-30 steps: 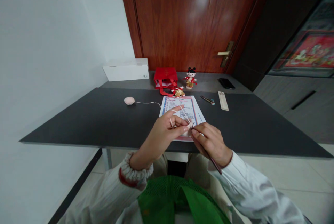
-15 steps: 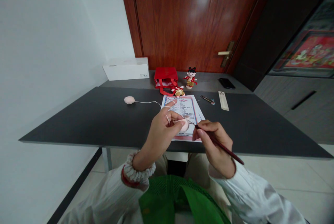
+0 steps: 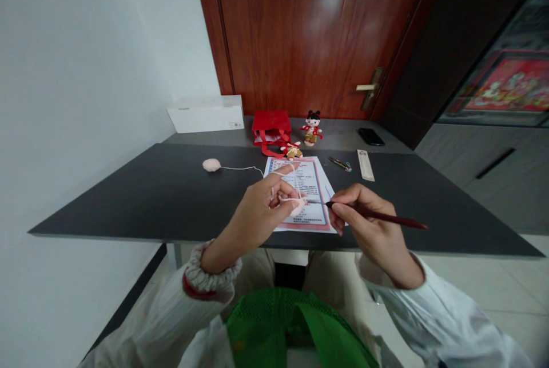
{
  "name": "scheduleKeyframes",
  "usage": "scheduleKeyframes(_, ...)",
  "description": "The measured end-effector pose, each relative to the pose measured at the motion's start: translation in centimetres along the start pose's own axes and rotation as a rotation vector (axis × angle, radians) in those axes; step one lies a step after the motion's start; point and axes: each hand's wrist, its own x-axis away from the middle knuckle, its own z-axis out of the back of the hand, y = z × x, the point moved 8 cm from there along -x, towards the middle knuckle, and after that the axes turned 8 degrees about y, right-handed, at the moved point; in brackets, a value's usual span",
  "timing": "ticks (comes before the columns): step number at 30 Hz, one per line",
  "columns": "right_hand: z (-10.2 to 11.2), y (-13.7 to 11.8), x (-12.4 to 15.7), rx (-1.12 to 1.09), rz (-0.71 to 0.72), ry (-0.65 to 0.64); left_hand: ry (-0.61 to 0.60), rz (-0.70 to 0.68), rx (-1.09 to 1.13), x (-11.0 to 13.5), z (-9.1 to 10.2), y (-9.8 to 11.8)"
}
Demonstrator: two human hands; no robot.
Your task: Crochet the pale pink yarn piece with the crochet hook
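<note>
My left hand (image 3: 261,211) pinches a small pale pink crochet piece (image 3: 297,206), with the yarn looped over its raised forefinger. My right hand (image 3: 369,225) grips a dark red crochet hook (image 3: 377,216); the hook's metal tip points left into the piece and the handle sticks out to the right. Both hands hover over a printed instruction sheet (image 3: 302,185) on the dark table (image 3: 128,196). The yarn strand (image 3: 240,168) runs from my left hand to a small pink yarn ball (image 3: 211,165) lying on the table to the left.
At the back stand a red gift bag (image 3: 271,126), a small doll (image 3: 313,127), a smaller figure (image 3: 293,151), a white box (image 3: 207,114) and a black phone (image 3: 371,136). Scissors (image 3: 341,163) and a ruler (image 3: 365,164) lie right of the sheet. A green mesh bag (image 3: 278,322) rests on my lap.
My right hand has swung the hook from pointing down toward my lap to lying nearly level, handle out to the right. The left hand has moved slightly left, still holding the piece.
</note>
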Motion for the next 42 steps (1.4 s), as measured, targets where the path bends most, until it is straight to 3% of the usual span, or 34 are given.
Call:
scheduleKeyframes(6,-0.9,-2.9,0.7,0.300,0.301,-0.296,-0.091,-0.051,-0.109,0.2,-0.2,0.1)
scheduleKeyframes(8,-0.7,-2.5,0.6,0.293,0.269,-0.309,-0.123,-0.063,-0.119,0.3,-0.4,0.2)
scheduleKeyframes(13,0.1,-0.3,-0.2,0.156,0.043,-0.206,-0.180,-0.074,-0.119,0.4,-0.7,0.3)
scheduleKeyframes(15,-0.1,-0.6,0.0,0.176,0.093,-0.228,-0.188,-0.059,-0.113,0.4,-0.7,0.1)
scheduleKeyframes(18,-0.8,-2.4,0.8,0.235,0.285,-0.340,-0.211,-0.038,-0.116,0.5,-0.6,-0.2)
scheduleKeyframes(20,-0.8,-2.7,1.1,0.232,0.321,-0.379,-0.224,-0.039,-0.124,0.5,-0.6,-0.1)
scheduleKeyframes(22,-0.2,-1.8,0.6,0.171,0.211,-0.341,-0.225,-0.034,-0.130,0.5,-0.5,-0.1)
scheduleKeyframes(25,0.1,1.3,-0.1,-0.121,-0.098,-0.254,-0.194,-0.026,-0.101,0.4,-0.5,0.0)
scheduleKeyframes(29,-1.9,4.1,0.0,-0.581,-0.430,-0.184,-0.169,-0.028,-0.007,0.3,-0.8,0.2)
scheduleKeyframes(32,-3.4,4.3,0.4,-0.735,-0.585,-0.122,-0.144,0.008,0.077,0.2,-1.2,0.4)
scheduleKeyframes(34,-3.6,4.0,0.6,-0.761,-0.608,-0.054,-0.100,0.051,0.123,0.2,-1.2,0.4)
scheduleKeyframes(37,-2.5,2.9,0.6,-0.596,-0.388,0.060,-0.027,0.136,0.183,0.4,-1.2,0.3)
scheduleKeyframes(40,-1.3,0.2,1.0,-0.099,0.100,0.121,-0.008,0.220,0.246,0.7,-1.5,0.3)
scheduleKeyframes(42,-2.0,-1.5,1.9,0.285,0.419,0.078,0.003,0.252,0.285,0.8,-1.7,0.5)
